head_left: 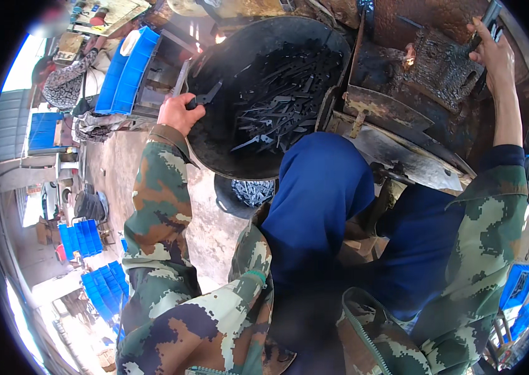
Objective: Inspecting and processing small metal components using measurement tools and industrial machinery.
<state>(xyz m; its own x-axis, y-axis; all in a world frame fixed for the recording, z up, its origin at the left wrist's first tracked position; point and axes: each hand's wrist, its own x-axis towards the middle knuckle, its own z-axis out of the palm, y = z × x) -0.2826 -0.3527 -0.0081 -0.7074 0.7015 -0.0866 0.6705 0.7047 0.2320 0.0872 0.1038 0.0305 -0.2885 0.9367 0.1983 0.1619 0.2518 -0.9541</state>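
My left hand (180, 114) is closed on a dark, flat metal blade (208, 95) at the left rim of a large round metal pan (227, 164). The blade's pointed end angles up and to the right over the rim. Inside the pan lies a heap of dark metal blades (289, 94), some with shiny edges. At the far right, my right hand (494, 57) has its fingers curled by a dark rod-like part (493, 12); what lies in its grip is mostly hidden. Just left of that hand is an oily, dark metal block (442, 62).
A small orange glow (409, 56) shows beside the block. Below the pan stands a bucket (230, 199) with shiny metal pieces. Rusty sheet metal (395, 106) edges the right-hand workplace, close to my knees. Blue bins (128, 72) stand to the left, near another person (64, 84).
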